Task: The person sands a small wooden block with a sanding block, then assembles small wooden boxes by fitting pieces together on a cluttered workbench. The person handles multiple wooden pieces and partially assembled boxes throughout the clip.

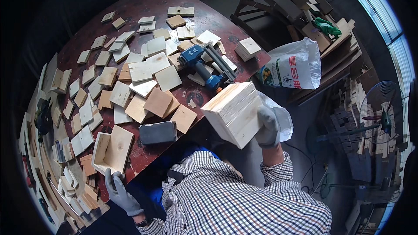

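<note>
Nearest: the left hand (pixel 119 193), in a grey glove, is at the near edge of the table. Its fingertips meet the lower end of an open wooden box (pixel 123 143); whether they grip it or merely rest there, cannot tell. The right hand (pixel 267 126), gloved likewise and well apart from the left, is clamped on a second wooden box (pixel 235 115), held tilted off the table, past its near edge. Faces in view look joined; its underside is hidden.

Status (judged): the open box is part-built, walls standing but at least one side open. The held box appears further along; whether it is complete, cannot tell.

Just beyond the open box: a dark block (pixel 157 134) on the red table (pixel 191 100). Further in, many loose wooden panels (pixel 141 72), flat or overlapping, apparently unjoined. By their number, most of the assembly seems left to do. A blue nail gun (pixel 204 63) lies among them, held by neither hand.

Far right corner: a block-shaped wooden piece (pixel 247 49), possibly a finished box. Beyond it, a white sack (pixel 298 63) and piled timber (pixel 300 0).
</note>
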The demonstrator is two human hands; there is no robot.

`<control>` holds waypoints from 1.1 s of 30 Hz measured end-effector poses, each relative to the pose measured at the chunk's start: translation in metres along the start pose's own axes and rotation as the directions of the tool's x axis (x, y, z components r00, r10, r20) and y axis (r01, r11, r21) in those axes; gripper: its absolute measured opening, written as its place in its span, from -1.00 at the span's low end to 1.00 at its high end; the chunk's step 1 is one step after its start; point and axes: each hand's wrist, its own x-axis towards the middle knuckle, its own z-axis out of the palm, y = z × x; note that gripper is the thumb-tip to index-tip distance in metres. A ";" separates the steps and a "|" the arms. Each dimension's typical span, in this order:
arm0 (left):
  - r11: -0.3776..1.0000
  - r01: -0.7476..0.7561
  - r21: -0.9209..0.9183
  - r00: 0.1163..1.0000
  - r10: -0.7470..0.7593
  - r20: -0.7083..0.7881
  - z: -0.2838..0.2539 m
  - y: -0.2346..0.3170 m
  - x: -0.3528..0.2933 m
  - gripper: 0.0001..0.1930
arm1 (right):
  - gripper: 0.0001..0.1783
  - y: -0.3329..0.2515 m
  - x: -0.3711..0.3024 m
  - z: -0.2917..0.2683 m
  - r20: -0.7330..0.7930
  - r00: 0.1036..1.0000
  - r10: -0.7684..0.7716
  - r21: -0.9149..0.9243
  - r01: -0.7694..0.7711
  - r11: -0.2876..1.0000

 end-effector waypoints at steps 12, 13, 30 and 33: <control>0.993 0.097 -0.074 0.995 -0.095 0.024 0.009 -0.011 0.005 -0.54 | -0.08 0.037 -0.062 -0.231 -0.530 0.769 0.358 -0.834 -0.397 -0.383; 0.994 0.089 -0.070 0.996 -0.087 0.028 0.008 -0.009 0.005 -0.54 | -0.07 0.049 -0.060 -0.232 -0.505 0.748 0.430 -0.851 -0.348 -0.393; 0.997 0.078 -0.011 0.996 -0.079 -0.044 -0.016 -0.008 -0.020 -0.52 | -0.44 0.163 -0.031 -0.260 -0.324 0.688 0.650 -0.836 0.114 -0.537; 0.996 0.091 0.004 0.994 -0.091 -0.060 -0.020 -0.008 -0.018 -0.52 | -0.40 0.152 -0.029 -0.243 -0.373 0.673 0.639 -0.843 0.041 -0.536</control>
